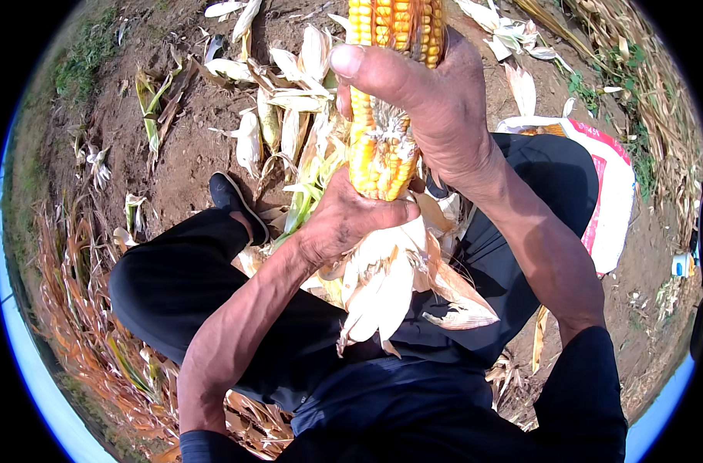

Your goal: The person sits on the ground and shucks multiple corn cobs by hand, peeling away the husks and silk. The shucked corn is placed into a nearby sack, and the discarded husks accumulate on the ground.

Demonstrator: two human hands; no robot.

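A bared ear of yellow corn point(384, 168) stands out in front of me, its upper end cut off by the picture's top edge. My right hand point(438, 98) is wrapped around the ear's middle, thumb across the front. Lower down, my left hand point(357, 211) grips the base of the ear, where the pale husk is gathered. Peeled-back husk leaves point(386, 278) hang below that hand over my lap. A damaged, greyish patch shows on the kernels between both hands, and brown silk clings to the upper part.
Loose husks point(293, 87) litter the bare soil point(183, 144) ahead. A white and red woven sack point(609, 185) holding corn stands beside my right knee. My left shoe point(233, 199) rests on the soil. Dry corn stalks point(85, 289) lie at the left, more point(663, 98) at the upper right.
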